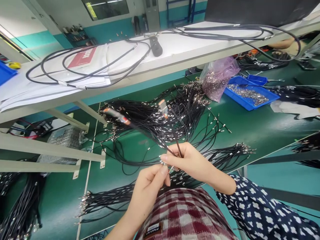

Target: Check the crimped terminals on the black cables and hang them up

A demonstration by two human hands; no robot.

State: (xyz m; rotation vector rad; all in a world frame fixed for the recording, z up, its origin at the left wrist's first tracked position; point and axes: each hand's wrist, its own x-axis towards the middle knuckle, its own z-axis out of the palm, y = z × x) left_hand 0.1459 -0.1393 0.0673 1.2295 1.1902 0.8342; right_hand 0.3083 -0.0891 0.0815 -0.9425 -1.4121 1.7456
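My left hand (pixel 150 181) pinches a small shiny metal piece (pixel 164 164) just in front of the plaid cloth. Right beside it, touching fingertips, my right hand (pixel 188 161) is closed round two black cables. Their raised ends show orange and silver tips: one connector (pixel 163 108) stands near upright, the other (pixel 117 116) slants left and is blurred. Behind the hands lies a large heap of black cables (pixel 160 120) with metal ends. A cable bundle (pixel 107 198) lies left of my left hand, and another (pixel 230 153) extends right of my right hand.
On the green table (pixel 135 146) are a blue tray (pixel 250 105) of small metal parts and a pink plastic bag (pixel 216 80) beside it. A white shelf (pixel 180 50) with looped cables crosses above. At the right edge is a gloved hand (pixel 297 109).
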